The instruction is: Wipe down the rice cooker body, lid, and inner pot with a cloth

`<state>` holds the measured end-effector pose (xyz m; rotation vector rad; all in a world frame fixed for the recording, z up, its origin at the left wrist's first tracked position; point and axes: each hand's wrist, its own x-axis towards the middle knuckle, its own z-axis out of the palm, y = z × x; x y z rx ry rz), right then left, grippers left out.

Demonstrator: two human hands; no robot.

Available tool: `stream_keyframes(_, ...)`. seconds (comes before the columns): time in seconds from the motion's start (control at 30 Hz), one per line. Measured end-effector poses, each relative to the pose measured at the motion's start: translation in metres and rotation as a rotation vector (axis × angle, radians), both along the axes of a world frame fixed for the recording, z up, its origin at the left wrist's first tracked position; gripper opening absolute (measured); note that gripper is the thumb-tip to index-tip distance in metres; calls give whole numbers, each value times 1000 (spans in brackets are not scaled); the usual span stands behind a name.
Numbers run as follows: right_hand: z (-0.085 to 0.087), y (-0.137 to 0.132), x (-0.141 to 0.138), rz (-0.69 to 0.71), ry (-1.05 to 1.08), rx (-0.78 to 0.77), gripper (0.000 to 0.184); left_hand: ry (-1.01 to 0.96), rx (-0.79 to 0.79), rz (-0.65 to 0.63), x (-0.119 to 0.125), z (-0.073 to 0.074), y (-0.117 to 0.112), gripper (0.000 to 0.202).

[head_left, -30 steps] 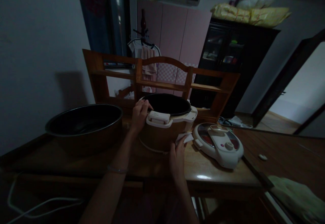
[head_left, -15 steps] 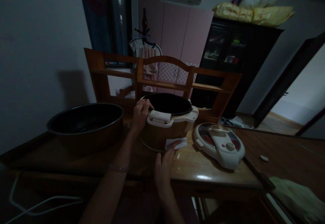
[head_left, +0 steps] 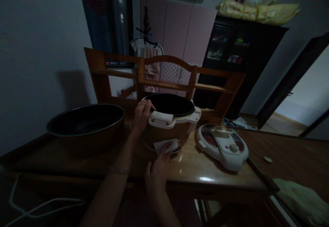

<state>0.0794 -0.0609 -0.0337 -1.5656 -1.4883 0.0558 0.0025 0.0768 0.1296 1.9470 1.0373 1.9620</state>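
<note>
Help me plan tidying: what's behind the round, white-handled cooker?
A brown wooden shelf frame shows behind the cooker. Whatever lies directly behind its body is covered and cannot be seen.

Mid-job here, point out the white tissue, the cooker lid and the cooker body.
White tissue (head_left: pixel 159 145): head view, left part of the sheet.
Cooker lid (head_left: pixel 223 144): head view, pale central band.
Cooker body (head_left: pixel 166 135): head view, front outer wall.

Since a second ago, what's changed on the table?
The right hand moved the white wipe leftward, from the cooker's right side to low on its front. Nothing visibly grasped or released. Unchanged: left hand at the cooker's rim, lid and wide dark pot in place.
</note>
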Motion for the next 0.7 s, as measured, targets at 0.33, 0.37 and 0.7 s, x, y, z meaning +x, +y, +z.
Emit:
stream_keyframes(0.33, 12, 2, 9, 33, -117, 42, 99, 21, -30, 33, 0, 2, -2, 47)
stream_keyframes(0.37, 17, 4, 12, 38, -117, 54, 101, 25, -33, 33, 0, 2, -3, 48)
stream_keyframes(0.7, 75, 31, 84, 67, -254, 238, 93, 16, -29, 18, 0, 3, -3, 47)
